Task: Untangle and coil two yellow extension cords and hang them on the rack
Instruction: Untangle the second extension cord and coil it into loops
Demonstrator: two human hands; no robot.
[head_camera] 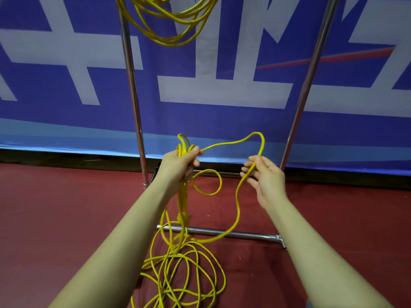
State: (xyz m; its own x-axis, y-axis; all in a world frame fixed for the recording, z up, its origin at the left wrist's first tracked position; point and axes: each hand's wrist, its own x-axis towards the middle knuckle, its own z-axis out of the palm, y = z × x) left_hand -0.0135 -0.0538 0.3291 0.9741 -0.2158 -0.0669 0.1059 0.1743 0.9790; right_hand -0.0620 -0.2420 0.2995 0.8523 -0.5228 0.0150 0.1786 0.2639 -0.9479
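One coiled yellow cord (169,25) hangs from the top of the metal rack (131,85), its loops dangling at the upper middle. My left hand (180,165) grips a bundle of loops of the second yellow cord (235,205) in front of the rack. From that fist a strand arches right to my right hand (264,176), which pinches it between thumb and fingers. Below my hands the cord drops into a loose tangle (182,274) on the red floor.
The rack's two chrome uprights (311,70) rise left and right of my hands, and its base bar (233,233) lies on the red floor under the cord. A blue and white banner (222,92) fills the wall behind.
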